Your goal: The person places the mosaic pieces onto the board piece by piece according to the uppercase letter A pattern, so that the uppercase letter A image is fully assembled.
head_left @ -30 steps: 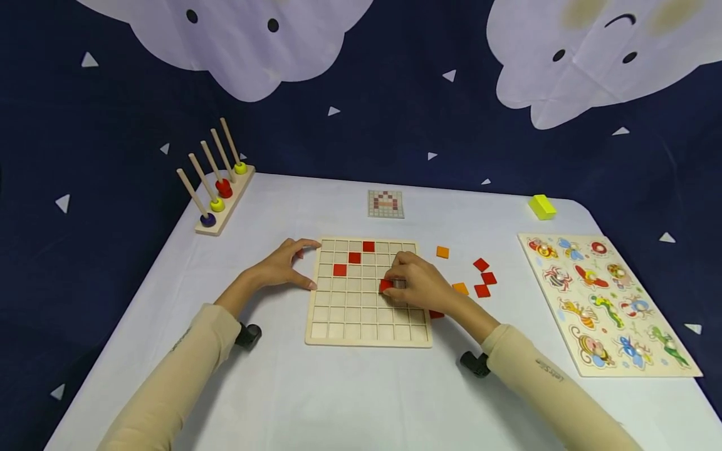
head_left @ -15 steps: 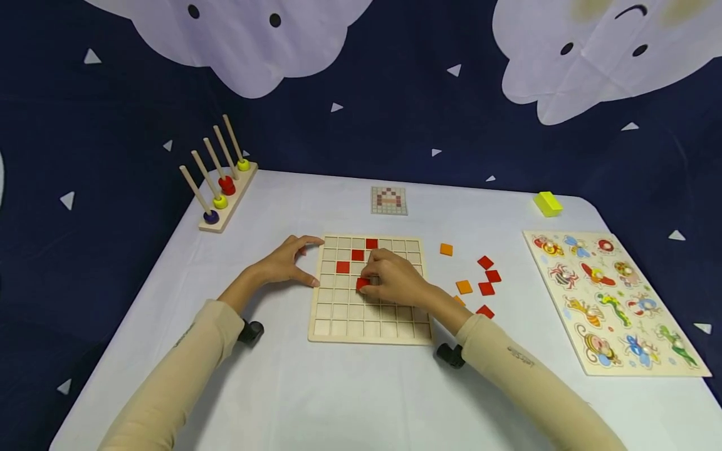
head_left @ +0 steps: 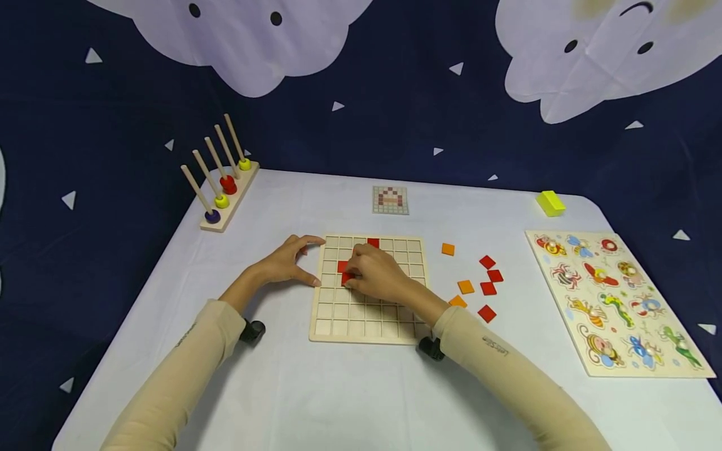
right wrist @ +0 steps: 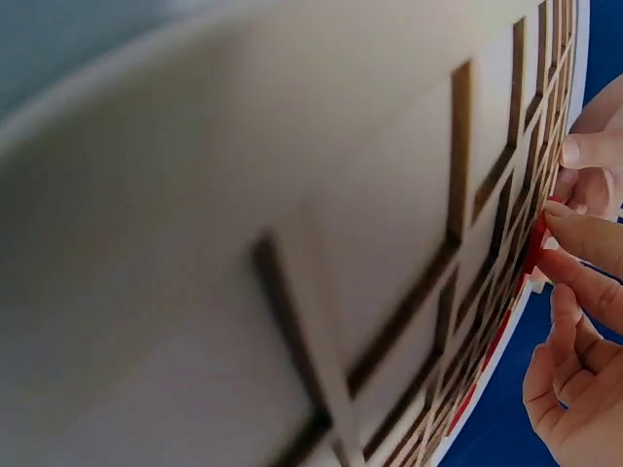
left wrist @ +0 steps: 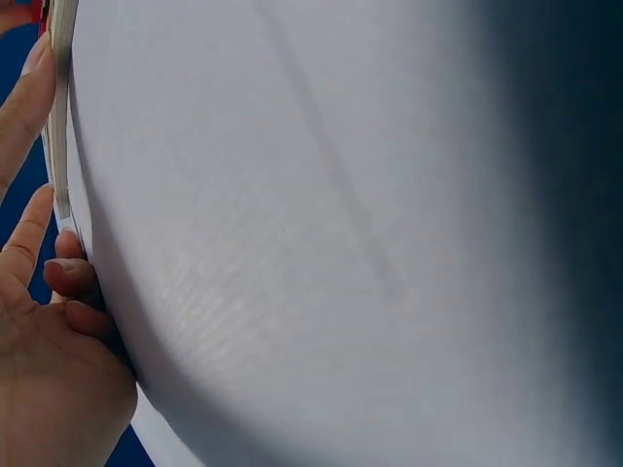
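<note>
Since half a second ago, a red square tile (head_left: 346, 279) has been carried towards 9 o'clock across the wooden grid board (head_left: 356, 329). It is pinched between the thumb and fingertips of the right hand (head_left: 376, 274), and is now held at about 10 o'clock from the board's centre, just on the 6 o'clock side of a laid red tile (head_left: 342, 267). By this shift, a place in the board's second column appears to have been reached; whether the tile is seated or only held above its cell cannot be told. Another red tile (head_left: 373, 242) is seen at the board's 12 o'clock edge.

The board's 9 o'clock edge is touched by the left hand (head_left: 284, 263), thumb and index finger spread and nothing grasped; no clear change is shown there. Loose red tiles (head_left: 495, 275) and orange tiles (head_left: 465, 287) are left lying at 2 to 4 o'clock.

Lettering is printed on the right sleeve (head_left: 524, 376), turned upside down and seemingly readable as "LetsSlim". The print on the left sleeve (head_left: 169, 376) is too small to be read. No legible words are shown on the pattern card (head_left: 390, 200) at 12 o'clock or the insect peg puzzle (head_left: 620, 300) at 3 o'clock.
</note>
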Tool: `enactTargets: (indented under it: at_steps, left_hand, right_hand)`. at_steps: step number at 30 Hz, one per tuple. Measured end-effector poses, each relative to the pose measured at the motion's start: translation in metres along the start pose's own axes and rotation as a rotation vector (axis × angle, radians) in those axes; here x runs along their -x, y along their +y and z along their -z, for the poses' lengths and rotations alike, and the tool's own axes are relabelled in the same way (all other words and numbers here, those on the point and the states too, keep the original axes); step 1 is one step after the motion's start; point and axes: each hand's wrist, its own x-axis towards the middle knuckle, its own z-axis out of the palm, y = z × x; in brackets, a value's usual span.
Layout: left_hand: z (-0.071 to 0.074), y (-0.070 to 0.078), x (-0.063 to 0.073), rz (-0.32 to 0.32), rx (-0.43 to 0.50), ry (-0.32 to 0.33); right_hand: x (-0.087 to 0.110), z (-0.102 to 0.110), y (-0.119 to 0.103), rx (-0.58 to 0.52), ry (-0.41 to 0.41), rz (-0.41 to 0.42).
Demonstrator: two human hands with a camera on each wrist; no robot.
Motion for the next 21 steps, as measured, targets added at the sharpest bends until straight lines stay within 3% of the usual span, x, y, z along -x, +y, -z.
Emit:
enactTargets:
  at_steps: [8,16,21]
  left_hand:
    - [0.0,0.0003,-0.0009,-0.001,0.021,0.006]
    - [0.0004,0.0018,-0.0016,-0.008,0.01,0.009]
    - [-0.0009,0.0013,0.0009,-0.002,0.009,0.006]
  right_hand:
    - [-0.0052,-0.0096,0.0025,-0.132,-0.02,-0.082]
    - [-0.009,-0.0086,0.0011,-0.167,-0.045,-0.145]
    - [-0.0068,-0.0101,0.0004,-0.154,-0.044,-0.133]
